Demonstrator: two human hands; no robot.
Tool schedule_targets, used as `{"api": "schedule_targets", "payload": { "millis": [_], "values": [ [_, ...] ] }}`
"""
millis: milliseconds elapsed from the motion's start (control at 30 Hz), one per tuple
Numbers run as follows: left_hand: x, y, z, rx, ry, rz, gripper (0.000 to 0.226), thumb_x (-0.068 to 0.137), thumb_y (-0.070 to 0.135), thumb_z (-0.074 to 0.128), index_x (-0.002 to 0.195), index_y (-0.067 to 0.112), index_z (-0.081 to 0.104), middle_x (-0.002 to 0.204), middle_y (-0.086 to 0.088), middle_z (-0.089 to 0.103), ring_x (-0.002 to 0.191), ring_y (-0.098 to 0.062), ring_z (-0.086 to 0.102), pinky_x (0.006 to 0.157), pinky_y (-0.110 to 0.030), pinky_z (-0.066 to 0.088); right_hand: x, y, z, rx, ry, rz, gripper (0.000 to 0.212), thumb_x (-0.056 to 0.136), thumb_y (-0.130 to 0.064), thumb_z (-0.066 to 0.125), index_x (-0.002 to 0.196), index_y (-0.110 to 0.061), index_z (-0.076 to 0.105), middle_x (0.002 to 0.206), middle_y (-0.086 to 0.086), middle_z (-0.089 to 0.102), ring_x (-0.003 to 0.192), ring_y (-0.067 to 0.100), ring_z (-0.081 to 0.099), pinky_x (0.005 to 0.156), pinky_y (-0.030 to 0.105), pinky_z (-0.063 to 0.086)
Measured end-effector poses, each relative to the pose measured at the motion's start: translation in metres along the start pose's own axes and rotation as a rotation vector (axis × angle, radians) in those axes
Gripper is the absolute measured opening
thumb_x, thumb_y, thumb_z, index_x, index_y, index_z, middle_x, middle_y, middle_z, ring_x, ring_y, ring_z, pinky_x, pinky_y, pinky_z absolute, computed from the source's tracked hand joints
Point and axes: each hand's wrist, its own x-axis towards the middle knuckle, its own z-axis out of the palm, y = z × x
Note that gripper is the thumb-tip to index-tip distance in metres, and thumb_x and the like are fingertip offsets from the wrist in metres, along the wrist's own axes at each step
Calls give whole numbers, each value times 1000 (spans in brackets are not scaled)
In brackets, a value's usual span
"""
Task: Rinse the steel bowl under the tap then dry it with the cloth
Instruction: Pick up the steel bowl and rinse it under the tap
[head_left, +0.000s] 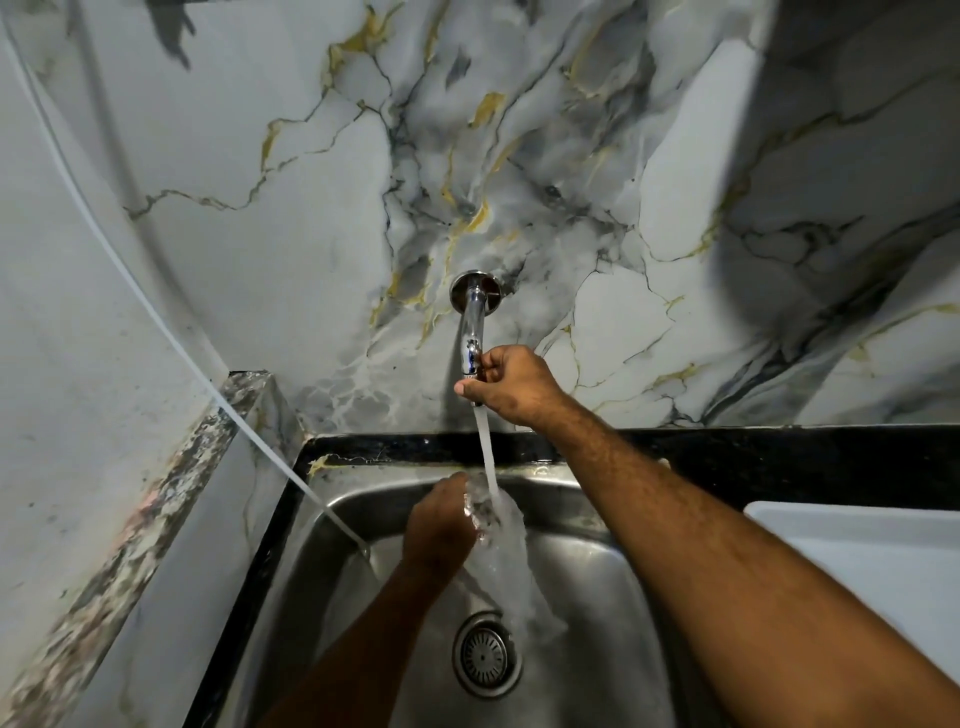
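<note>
Head view shows the right hand (506, 382) pinched on the handle of the tap (471, 332), thumb and fingers closed around it at the spout's near end. Water (487, 452) falls in a thin stream onto the left hand (441, 525), which sits lower, over the far half of the sink (582, 561). Its fingers curl toward the stream, but splashing water hides what they close on, so I cannot tell that grip; something glinting sits at the fingertips, possibly the steel bowl's rim (too blurred to be sure). No cloth is visible.

To rinse well, I would judge the flow should stay moderate and the bowl be turned so water sweeps the whole inside and drains toward the strainer (485, 654), not onto the counter (779, 447).

Right arm reaches long and diagonal from the near right, wrist bent down at the tap. Left forearm rises from the near edge, hand turned palm-right into the water.
</note>
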Motion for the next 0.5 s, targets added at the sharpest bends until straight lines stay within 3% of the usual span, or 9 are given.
{"api": "schedule_targets", "payload": {
  "millis": [100,167,233,267,333,433,500],
  "values": [
    [8,-13,-12,96,51,100,27,77,-2,77,102,-8,69,85,-23,73,72,-34,72,61,-40,62,-2,-1,1,-2,-1,-5,27,78,-32,83,97,-18,71,91,0,76,88,16,73,86,36,60],
    [9,-7,-17,59,32,15,26,84,0,71,108,-7,66,94,-23,72,79,-30,71,65,-35,62,-3,-2,2,-26,5,-4,30,80,-33,81,103,-16,70,94,1,75,90,17,72,87,36,59],
    [17,2,-19,-206,120,-379,20,88,0,61,108,2,62,98,-15,69,78,-21,64,60,-24,52,-5,-4,5,-43,16,-2,29,83,-31,78,106,-16,70,96,0,74,91,16,70,88,36,58],
    [22,3,-18,-354,147,-660,19,89,1,59,107,4,61,99,-14,67,78,-20,61,58,-22,48,-6,-6,6,-55,21,-3,27,85,-30,76,107,-15,69,96,1,73,91,16,70,87,36,58],
    [26,3,-17,-706,140,-1054,18,89,2,60,106,-2,59,99,-19,65,78,-28,63,54,-33,56,-8,-9,9,-75,19,1,21,89,-24,71,106,-14,67,94,1,71,91,18,69,87,36,58],
    [12,1,-16,-1088,87,-1204,20,89,11,66,102,1,56,90,-20,64,76,-38,66,41,-39,57,-6,-9,4,114,-88,68,20,91,-11,68,110,-9,66,99,6,71,97,23,69,92,37,57],
    [-1,0,-15,-1121,47,-1204,27,89,12,66,111,-1,57,99,-24,65,86,-43,66,55,-50,60,-3,-3,-7,330,-226,96,26,91,-4,67,118,-5,63,107,8,74,95,17,71,81,29,56]
  ]
}}
